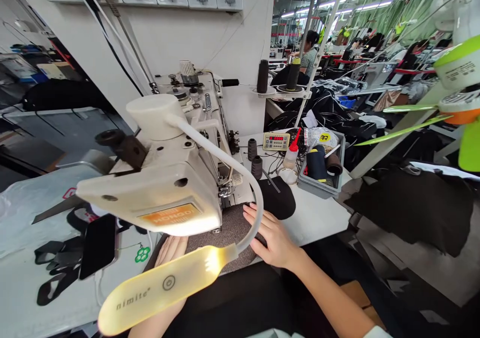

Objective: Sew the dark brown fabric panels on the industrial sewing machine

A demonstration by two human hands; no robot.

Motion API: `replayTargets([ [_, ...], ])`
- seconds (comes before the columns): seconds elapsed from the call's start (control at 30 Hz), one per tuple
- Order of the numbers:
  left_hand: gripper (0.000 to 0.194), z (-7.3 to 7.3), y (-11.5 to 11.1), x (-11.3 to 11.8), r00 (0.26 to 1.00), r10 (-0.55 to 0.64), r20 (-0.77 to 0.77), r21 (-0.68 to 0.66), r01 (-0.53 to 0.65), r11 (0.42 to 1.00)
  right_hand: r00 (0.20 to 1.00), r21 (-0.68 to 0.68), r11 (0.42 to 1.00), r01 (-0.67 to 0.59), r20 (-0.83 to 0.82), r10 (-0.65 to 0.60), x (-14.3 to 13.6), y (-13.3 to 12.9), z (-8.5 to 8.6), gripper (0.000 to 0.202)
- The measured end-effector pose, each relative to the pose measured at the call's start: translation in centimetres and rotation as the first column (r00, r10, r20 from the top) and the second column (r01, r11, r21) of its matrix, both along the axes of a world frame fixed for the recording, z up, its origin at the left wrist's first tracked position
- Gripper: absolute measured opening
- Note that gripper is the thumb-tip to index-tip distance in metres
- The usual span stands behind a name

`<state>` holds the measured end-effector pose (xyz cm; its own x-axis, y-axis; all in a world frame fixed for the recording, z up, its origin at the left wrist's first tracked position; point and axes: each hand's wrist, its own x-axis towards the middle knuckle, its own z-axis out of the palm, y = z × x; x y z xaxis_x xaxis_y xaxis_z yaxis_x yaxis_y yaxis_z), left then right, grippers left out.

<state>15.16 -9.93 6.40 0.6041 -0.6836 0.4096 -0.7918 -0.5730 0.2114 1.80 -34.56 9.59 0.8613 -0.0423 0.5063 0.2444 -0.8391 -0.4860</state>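
Observation:
A dark grey-brown piece of fabric lies under the needle area of a white sewing machine. My right hand rests flat on the fabric's right side, fingers stretched toward the machine. On the left, my left hand lies on the fabric too, its fingers extended; the lit lamp covers part of that hand and wrist. Black fabric spreads behind my right hand, with a thin dark tool on it. The needle and presser foot are largely hidden by the machine head.
A grey bin holds thread spools. Beside it stand an oil bottle, small thread cones and a control box. A phone and black straps lie left. A green-bladed fan hangs right; a co-worker sits far back.

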Motion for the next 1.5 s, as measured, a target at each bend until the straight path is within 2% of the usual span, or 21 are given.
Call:
replayTargets([
  [0.3,0.061,-0.5,0.3,0.0,0.995,-0.041,0.087,-0.029,0.044,0.999,1.000,-0.039,0.999,0.008,-0.029,-0.009,0.0,0.0,0.2,0.048],
  [0.5,0.053,-0.9,0.3,0.0,0.997,-0.077,0.028,-0.081,0.079,0.994,0.999,-0.051,0.999,0.014,-0.031,-0.015,0.0,0.1,0.2,0.050],
  [0.63,0.051,-1.0,0.3,0.0,0.996,-0.084,0.041,-0.075,0.087,0.993,0.999,-0.062,0.998,0.015,-0.029,-0.017,-0.1,0.1,0.2,0.049],
  [0.8,0.049,-0.8,0.1,0.0,0.995,-0.084,0.057,-0.078,0.089,0.993,0.999,-0.074,0.997,0.017,-0.039,-0.019,-0.1,0.1,0.3,0.050],
  [1.07,0.046,-0.6,0.1,0.0,0.998,-0.065,-0.022,-0.096,0.063,0.993,0.999,-0.069,0.997,0.022,-0.031,-0.025,0.0,0.1,0.3,0.050],
  [1.17,0.046,-0.1,-0.2,-0.1,0.999,-0.037,-0.033,-0.096,0.034,0.995,0.999,-0.067,0.997,0.026,-0.022,-0.028,-0.1,0.2,0.2,0.050],
  [1.27,0.045,1.0,-1.0,-0.2,0.999,-0.012,-0.049,-0.097,0.007,0.995,0.999,-0.071,0.997,0.029,-0.023,-0.031,-0.1,0.2,0.2,0.049],
  [1.4,0.043,2.5,-1.8,-0.6,0.998,-0.017,-0.060,-0.093,0.011,0.996,0.999,-0.076,0.997,0.031,-0.034,-0.033,-0.1,0.2,0.1,0.048],
  [1.5,0.043,3.0,-1.9,-0.8,0.998,-0.012,-0.061,-0.082,0.007,0.997,0.999,-0.078,0.996,0.037,-0.037,-0.040,-0.1,0.3,0.0,0.047],
])
